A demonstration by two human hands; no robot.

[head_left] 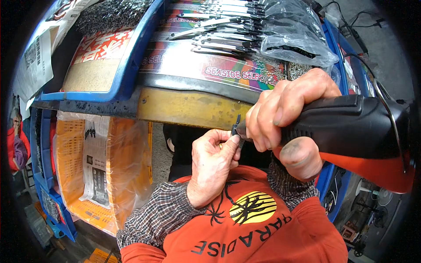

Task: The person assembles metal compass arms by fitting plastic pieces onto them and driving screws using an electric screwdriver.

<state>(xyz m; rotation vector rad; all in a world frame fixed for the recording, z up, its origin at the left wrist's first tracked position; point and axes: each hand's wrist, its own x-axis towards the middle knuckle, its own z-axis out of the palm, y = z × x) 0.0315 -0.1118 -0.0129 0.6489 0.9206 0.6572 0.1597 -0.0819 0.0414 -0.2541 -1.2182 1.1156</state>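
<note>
My right hand [291,107] is wrapped round a black and red power screwdriver [342,120], its nose pointing left. At that nose, my left hand [210,162] pinches a small dark part [235,126] between thumb and fingers. Tool tip and part meet or nearly meet; my fingers partly hide the spot. Beyond my hands, the worktable's yellowish front edge [188,105] curves across. On its colourful printed top lies a pile of thin black and white strips [223,28]. Many tiny metal pieces, which look like screws [265,70], are scattered near my right hand.
A clear plastic bag [298,33] with dark pieces lies at the back right. Left of the table stands a blue tray [125,65] holding a heap of small dark parts [112,17]. Below it is an orange crate [70,162] lined with plastic and newspaper. A wire hangs by the screwdriver.
</note>
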